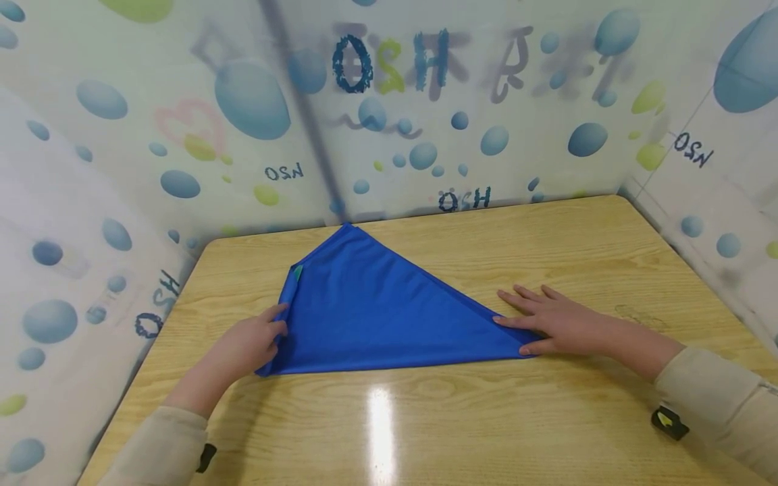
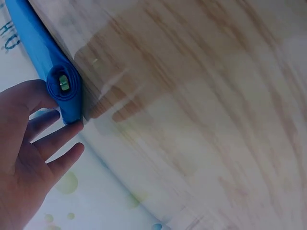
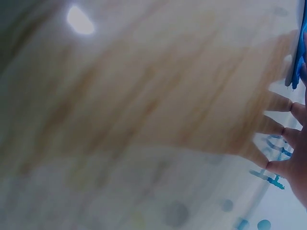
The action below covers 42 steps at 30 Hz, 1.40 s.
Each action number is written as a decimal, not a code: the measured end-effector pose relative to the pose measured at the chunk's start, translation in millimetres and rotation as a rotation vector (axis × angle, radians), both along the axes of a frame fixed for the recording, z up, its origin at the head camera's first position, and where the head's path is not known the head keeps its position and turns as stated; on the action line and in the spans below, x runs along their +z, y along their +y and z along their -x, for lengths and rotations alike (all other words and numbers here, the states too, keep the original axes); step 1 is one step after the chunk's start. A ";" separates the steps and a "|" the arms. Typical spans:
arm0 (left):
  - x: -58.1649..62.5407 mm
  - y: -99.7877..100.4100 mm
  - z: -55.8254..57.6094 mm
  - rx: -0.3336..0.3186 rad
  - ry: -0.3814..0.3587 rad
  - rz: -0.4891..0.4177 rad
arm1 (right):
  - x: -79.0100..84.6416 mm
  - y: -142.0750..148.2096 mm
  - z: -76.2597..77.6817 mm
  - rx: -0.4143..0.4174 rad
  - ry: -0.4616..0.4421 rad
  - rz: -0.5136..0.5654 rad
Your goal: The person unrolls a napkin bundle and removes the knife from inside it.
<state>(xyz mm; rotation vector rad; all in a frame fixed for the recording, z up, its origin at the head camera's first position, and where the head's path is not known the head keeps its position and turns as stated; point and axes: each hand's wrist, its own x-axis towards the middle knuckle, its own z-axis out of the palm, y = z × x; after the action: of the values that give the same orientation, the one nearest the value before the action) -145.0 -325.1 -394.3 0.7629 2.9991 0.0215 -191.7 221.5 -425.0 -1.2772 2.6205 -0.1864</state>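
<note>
A blue cloth (image 1: 377, 310) lies folded on the table, with a peak at the back and a long point to the right. Its left edge is rolled up, and a bit of green (image 1: 298, 272) shows at the far end of the roll. My left hand (image 1: 252, 341) grips this roll near its front end. In the left wrist view, something pale green (image 2: 64, 82) sits inside the coiled roll end; its kind cannot be told. My right hand (image 1: 562, 324) rests with fingers spread on the cloth's right point, thumb at the front edge and index finger on the cloth.
The wooden table (image 1: 413, 418) has a glossy top that reflects light in front of the cloth. Printed wall sheeting (image 1: 377, 155) with blue and green drops stands along the back and both sides of the table.
</note>
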 end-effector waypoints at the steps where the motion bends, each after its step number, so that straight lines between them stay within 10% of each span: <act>1: -0.2 -0.7 -0.3 -0.003 0.006 0.001 | -0.4 0.1 -0.1 0.002 0.003 0.005; 42: 2.8 -19.4 -7.7 0.038 0.051 0.074 | -3.1 2.0 1.6 0.015 0.015 0.009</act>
<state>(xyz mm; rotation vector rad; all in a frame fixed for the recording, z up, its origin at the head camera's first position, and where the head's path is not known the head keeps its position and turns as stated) -137.3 -344.4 -391.5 0.7102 3.0422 -0.1081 -193.3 223.5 -428.1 -1.3053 2.6250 -0.1871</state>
